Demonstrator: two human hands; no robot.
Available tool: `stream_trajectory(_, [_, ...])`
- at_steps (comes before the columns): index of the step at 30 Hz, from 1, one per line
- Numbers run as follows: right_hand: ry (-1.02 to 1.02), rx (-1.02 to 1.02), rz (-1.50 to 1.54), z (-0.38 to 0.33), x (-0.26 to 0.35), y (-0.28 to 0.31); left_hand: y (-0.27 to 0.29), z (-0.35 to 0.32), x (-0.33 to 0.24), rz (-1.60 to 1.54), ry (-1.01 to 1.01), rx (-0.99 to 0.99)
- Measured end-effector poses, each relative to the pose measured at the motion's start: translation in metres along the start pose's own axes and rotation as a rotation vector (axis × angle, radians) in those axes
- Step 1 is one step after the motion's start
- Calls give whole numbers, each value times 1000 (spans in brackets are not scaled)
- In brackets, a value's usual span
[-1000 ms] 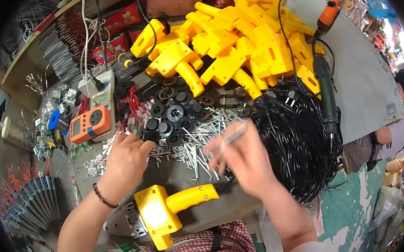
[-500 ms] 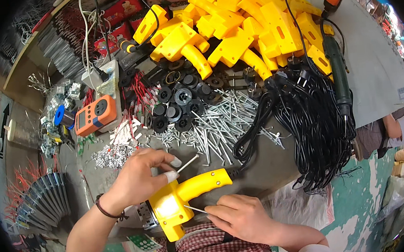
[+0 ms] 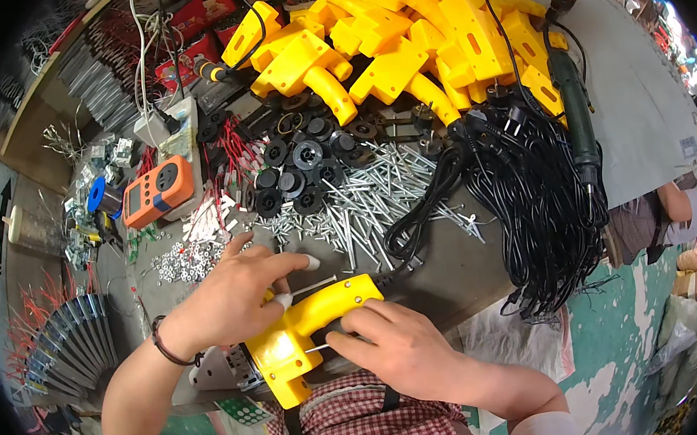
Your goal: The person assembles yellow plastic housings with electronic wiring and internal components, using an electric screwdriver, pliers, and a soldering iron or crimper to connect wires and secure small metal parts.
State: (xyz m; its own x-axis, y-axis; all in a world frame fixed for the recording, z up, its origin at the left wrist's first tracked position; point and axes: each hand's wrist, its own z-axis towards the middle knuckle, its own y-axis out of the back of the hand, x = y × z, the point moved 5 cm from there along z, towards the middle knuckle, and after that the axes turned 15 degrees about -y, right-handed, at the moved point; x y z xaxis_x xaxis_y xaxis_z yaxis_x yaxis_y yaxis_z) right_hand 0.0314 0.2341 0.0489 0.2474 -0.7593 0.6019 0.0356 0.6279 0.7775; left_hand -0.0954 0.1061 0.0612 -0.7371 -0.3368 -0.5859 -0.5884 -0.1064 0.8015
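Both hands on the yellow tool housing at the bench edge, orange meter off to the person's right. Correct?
Not quite. In the head view both the left hand and right hand are on the yellow tool housing, but the orange meter lies to the person's left, not right.

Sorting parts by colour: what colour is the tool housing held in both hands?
Bright yellow: the tool housing, seen in the head view.

Both hands, left hand (image 3: 227, 298) and right hand (image 3: 397, 350), grip a yellow housing (image 3: 309, 333) at the worktop (image 3: 452, 266) edge; the right pinches a screw (image 3: 317, 349).
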Motion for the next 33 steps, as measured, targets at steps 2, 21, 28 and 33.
stream_trajectory(2, [31,10,-33,6,5,-1,0,0,0,19,-43,64])
stream_trajectory(21, [28,11,84,68,-10,-10,-9,-33,38,-602,90,-301])
stream_trajectory(28, [30,-61,56,72,4,-23,-45,-39,52,-772,73,-584])
stream_trajectory(33, [167,-71,95,67,33,-41,-36,-45,41,-870,18,-677])
